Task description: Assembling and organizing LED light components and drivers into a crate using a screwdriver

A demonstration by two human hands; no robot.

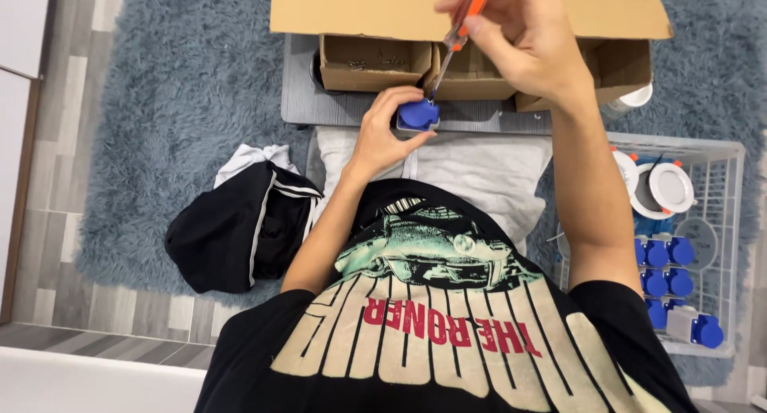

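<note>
My left hand [382,133] grips a small blue plastic socket part [418,115] at the near edge of a low grey table [319,105]. An orange-handled screwdriver [462,29] is held in my right hand [523,33], raised above the table. Its metal tip points down into the top of the blue part. Both forearms reach forward over my lap, which is covered by a black printed shirt and light grey shorts.
Open cardboard boxes [375,61] with small compartments stand on the table. A white wire basket [703,245] at the right holds several blue parts and white round fittings. A black garment [240,229] lies on the grey-blue shaggy rug [184,101] at the left.
</note>
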